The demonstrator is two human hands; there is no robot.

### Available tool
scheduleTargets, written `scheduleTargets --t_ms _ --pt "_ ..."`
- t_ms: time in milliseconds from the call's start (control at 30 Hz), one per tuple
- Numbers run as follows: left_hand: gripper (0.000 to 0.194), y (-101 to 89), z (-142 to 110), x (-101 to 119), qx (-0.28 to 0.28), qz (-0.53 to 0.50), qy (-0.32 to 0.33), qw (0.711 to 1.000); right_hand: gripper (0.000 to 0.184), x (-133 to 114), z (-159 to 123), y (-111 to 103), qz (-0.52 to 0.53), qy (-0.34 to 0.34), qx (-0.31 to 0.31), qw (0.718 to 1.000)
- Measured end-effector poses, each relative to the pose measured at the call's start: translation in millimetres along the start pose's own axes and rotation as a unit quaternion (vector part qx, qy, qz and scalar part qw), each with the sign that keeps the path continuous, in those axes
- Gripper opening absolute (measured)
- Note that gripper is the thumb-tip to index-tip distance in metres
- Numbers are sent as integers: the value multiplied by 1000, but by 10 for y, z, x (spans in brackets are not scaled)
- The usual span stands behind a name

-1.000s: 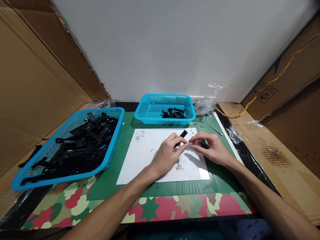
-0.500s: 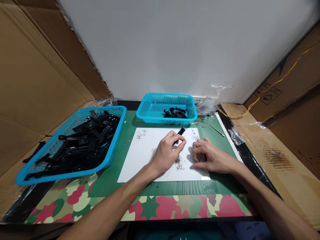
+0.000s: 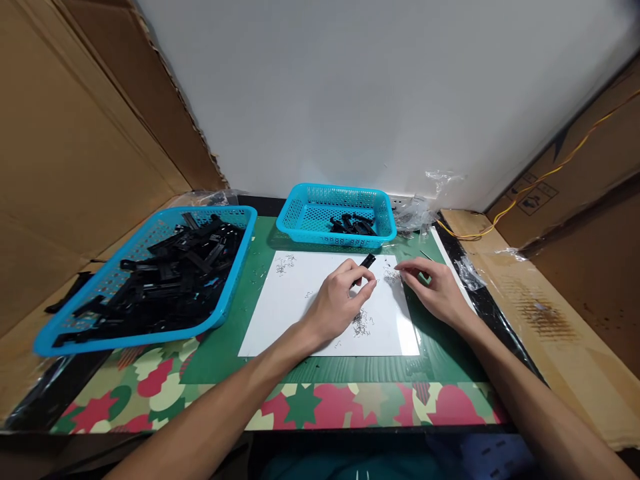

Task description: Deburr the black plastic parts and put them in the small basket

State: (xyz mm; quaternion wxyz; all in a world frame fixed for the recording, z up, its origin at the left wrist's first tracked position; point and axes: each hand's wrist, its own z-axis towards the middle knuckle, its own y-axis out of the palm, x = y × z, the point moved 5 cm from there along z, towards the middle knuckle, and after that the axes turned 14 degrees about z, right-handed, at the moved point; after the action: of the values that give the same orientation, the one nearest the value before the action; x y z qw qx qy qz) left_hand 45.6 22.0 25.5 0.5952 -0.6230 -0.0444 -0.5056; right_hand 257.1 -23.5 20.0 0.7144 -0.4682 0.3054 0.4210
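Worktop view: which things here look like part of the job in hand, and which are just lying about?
Likely in the job:
- black part in the left hand
- small wire pieces, some by the right hand
- white sheet
- two blue baskets of black parts

Probably just lying about:
- clear plastic
- yellow cable

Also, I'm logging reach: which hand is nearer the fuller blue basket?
Left. The left hand is over the white sheet, right of the fuller blue basket; the right hand is farther right, at the sheet's right edge.
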Motion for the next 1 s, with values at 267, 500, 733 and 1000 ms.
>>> scheduleTargets --t_ms 267,500,733,1000 --pt "23 69 13 98 -21 -83 9 996 13 -445 -92 149 10 -164 -18 986" --pt "23 64 30 165 -13 -132 -5 991 17 -514 -121 180 17 -199 23 980" --pt "32 77 23 145 -59 -204 -47 976 17 -595 -148 139 -6 -179 87 980" --pt "22 37 31 181 -46 -133 16 990 11 -531 -119 165 74 -109 77 988"
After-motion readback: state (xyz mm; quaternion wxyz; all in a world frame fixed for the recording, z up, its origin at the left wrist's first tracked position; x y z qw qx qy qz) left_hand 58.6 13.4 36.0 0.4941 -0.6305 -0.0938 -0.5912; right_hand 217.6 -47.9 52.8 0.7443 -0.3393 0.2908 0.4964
